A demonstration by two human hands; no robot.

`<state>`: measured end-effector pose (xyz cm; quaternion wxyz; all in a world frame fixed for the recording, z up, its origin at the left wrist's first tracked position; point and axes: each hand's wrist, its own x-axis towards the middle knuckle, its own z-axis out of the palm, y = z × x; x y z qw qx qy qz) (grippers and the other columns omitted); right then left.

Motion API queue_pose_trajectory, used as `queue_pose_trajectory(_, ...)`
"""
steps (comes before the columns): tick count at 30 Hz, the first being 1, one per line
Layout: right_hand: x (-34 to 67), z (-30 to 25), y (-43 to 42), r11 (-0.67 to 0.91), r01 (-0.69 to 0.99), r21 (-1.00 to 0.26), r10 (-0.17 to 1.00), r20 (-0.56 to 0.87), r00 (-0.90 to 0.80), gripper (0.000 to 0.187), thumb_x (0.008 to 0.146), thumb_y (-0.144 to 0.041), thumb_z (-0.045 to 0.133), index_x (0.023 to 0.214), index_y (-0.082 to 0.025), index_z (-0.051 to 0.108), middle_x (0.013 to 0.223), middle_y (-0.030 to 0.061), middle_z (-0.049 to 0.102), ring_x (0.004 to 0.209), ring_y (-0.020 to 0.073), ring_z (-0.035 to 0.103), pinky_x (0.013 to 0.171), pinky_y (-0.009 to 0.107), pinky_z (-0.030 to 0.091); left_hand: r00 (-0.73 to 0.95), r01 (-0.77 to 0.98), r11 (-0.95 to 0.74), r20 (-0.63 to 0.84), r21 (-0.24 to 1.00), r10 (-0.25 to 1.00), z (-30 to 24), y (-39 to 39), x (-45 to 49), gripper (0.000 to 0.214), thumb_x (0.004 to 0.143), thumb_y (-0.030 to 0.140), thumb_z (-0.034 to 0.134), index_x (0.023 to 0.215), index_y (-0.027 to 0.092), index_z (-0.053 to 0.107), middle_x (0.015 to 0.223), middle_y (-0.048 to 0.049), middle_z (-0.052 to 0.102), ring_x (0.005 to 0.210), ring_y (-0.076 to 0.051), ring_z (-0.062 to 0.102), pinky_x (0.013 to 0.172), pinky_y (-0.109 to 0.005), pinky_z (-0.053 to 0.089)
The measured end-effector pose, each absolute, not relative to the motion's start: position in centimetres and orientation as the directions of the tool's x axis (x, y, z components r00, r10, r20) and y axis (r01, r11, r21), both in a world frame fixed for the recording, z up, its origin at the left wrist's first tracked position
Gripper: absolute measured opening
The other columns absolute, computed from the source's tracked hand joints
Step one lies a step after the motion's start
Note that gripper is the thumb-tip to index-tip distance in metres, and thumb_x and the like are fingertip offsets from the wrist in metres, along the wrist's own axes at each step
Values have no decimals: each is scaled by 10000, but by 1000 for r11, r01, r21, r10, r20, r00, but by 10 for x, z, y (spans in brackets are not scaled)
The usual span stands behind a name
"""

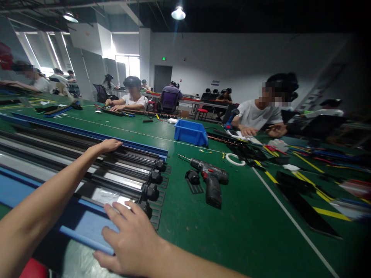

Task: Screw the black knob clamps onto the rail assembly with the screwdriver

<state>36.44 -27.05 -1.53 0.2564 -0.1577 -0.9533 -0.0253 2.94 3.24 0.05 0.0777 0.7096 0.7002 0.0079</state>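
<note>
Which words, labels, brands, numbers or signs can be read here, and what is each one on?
None can be read.
Green lit sign on the far wall: too small to read.
Dark lettering on the same wall: too small and blurred.
Drill: no brand or number can be made out.
Bars by the hands: no lettering can be made out.
</note>
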Motion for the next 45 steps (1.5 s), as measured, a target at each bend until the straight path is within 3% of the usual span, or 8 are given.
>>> queue_pose_trajectory(8, 363, -9, -282, 949, 315, -30, 292, 464, -837, 521, 945, -630, 443, 1082, -170, 645, 1537, 143, 408, 1407, 300, 361, 1167, 476, 256, 15, 996, -6, -99, 89, 995, 6, 14, 31, 717, 883, 608, 242, 1163, 142, 710, 1097, -165, 723, 1050, -360, 653, 895, -376, 453)
queue_pose_trajectory(17, 358, -6, -303, 951, 308, -41, 291, 458, -840, 513, 939, -630, 462, 1064, -170, 654, 1526, 150, 425, 1413, 298, 357, 1175, 479, 248, -1, 995, 10, -93, 99, 996, 15, -15, 37, 646, 875, 600, 270, 973, 162, 734, 947, -138, 742, 944, -325, 688, 833, -334, 471)
queue_pose_trajectory(27, 357, -3, -313, 945, 321, -61, 312, 459, -832, 510, 961, -595, 444, 1098, -149, 651, 1547, 159, 390, 1397, 317, 367, 1177, 493, 240, 13, 995, -6, -70, 103, 997, 11, -19, 34, 648, 882, 613, 241, 897, 172, 716, 920, -139, 731, 954, -334, 679, 845, -345, 462)
queue_pose_trajectory(35, 357, -5, -318, 941, 328, -88, 329, 475, -816, 527, 969, -583, 435, 1124, -126, 649, 1558, 170, 370, 1369, 322, 400, 1155, 492, 280, 3, 990, 5, -52, 143, 999, 11, -27, 34, 696, 875, 673, 235, 938, 181, 723, 851, -119, 733, 917, -320, 691, 812, -317, 458)
queue_pose_trajectory(41, 360, -1, -318, 943, 306, -131, 330, 489, -807, 707, 882, -749, 444, 1202, -143, 618, 1530, 168, 416, 1412, 321, 359, 1175, 495, 265, 26, 988, -27, 8, 154, 1000, 14, -35, 41, 758, 902, 690, 193, 977, 159, 728, 938, -158, 737, 976, -328, 675, 843, -326, 451)
queue_pose_trajectory(45, 368, 13, -317, 939, 278, -201, 343, 510, -789, 759, 855, -790, 433, 1241, -156, 590, 1495, 166, 458, 1407, 307, 376, 1195, 499, 228, 109, 987, -128, 182, 95, 977, 18, -46, 49, 657, 959, 576, 201, 1018, 159, 705, 1051, -150, 712, 1044, -279, 633, 924, -315, 431)
